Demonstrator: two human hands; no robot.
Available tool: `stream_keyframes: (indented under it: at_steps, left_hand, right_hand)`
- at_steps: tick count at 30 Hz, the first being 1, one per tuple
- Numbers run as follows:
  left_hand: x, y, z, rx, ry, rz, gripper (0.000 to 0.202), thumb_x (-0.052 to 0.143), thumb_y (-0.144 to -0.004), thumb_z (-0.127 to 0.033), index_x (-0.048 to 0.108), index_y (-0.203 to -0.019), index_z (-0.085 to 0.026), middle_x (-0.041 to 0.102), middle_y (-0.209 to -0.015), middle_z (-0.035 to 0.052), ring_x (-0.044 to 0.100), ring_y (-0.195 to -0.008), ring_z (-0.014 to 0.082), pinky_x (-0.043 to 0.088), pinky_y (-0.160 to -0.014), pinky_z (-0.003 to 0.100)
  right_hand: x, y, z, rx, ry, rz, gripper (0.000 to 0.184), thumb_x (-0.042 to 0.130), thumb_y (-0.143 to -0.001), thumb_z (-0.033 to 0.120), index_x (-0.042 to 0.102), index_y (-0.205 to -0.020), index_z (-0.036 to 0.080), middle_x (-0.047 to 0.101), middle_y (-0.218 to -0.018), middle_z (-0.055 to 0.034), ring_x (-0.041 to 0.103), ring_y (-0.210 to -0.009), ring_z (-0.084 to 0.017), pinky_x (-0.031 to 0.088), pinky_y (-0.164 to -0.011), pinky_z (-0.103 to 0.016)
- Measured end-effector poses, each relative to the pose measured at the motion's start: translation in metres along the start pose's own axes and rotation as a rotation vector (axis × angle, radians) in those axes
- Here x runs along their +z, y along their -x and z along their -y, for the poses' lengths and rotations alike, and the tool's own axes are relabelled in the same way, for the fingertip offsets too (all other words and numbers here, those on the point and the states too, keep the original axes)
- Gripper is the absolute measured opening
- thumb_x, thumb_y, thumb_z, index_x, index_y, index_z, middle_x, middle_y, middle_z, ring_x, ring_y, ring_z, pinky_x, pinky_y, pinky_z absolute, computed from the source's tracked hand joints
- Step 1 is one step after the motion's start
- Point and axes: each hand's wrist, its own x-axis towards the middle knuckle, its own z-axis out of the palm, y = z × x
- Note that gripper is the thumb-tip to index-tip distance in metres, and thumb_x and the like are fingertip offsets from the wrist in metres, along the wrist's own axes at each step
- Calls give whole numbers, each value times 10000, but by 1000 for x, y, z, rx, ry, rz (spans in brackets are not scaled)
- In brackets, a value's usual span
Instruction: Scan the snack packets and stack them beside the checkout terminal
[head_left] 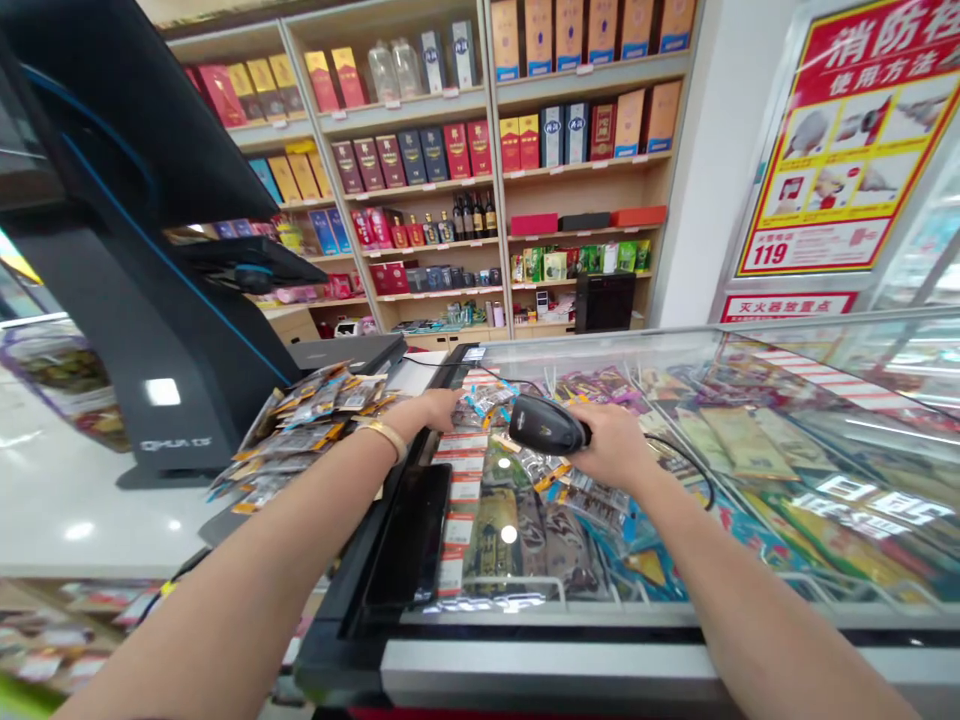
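My right hand (615, 445) is closed round a black corded barcode scanner (546, 426), holding it over the glass lid of a chest freezer (750, 420). The scanner's head points left at a small clear snack packet (484, 400). My left hand (433, 410), with a gold bangle (384, 434) on the wrist, reaches across and grips that packet on the glass. A pile of several similar snack packets (300, 430) lies just left of my left forearm.
A black checkout terminal (127, 270) stands on the white counter (52, 500) at left. A dark phone or tablet (411, 535) lies on the freezer's edge. Shelves of boxed goods and bottles (450, 150) fill the back wall. A red fire-safety poster (847, 130) hangs at right.
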Motion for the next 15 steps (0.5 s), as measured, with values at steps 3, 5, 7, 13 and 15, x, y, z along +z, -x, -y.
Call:
stream_keyframes:
  at_steps: [3,5,7,13,15]
  left_hand:
    - [-4,12,-2,-75,-64,51,552,705,-635,-322,625,-1149,-137,674,-1132,185,655,-998,316,508,-857,376]
    - [-8,26,-3,-75,-102,43,501,708,-628,-361,660,-1076,-142,680,-1078,178,650,-976,324,510,-840,389]
    - [-13,43,-3,-62,-134,-15,478,709,-616,-379,673,-1038,-158,677,-1032,159,641,-959,318,508,-832,391]
    - [-31,94,-7,118,-153,-365,474,695,-639,-323,650,-1086,-174,617,-1041,136,593,-996,303,477,-898,416]
    - [-39,107,-15,157,-162,-411,491,690,-657,-315,632,-1122,-171,601,-1058,133,581,-1001,294,472,-903,410]
  right_hand:
    - [-1,0,2,-6,9,2,272,594,-680,254,714,-923,251,753,-869,-35,683,-806,-226,441,-687,-291]
    - [-2,-1,3,-10,25,7,264,592,-684,253,712,-919,252,751,-857,-33,683,-802,-224,437,-678,-288]
    - [-2,-1,4,-6,43,20,265,594,-683,245,710,-922,251,751,-860,-33,683,-806,-221,436,-676,-284]
    - [-3,-1,12,-17,32,66,245,608,-692,261,708,-916,256,755,-912,-31,683,-855,-218,437,-705,-290]
    - [-3,-1,14,-36,26,75,248,609,-695,271,708,-922,258,758,-930,-30,684,-870,-221,436,-713,-295]
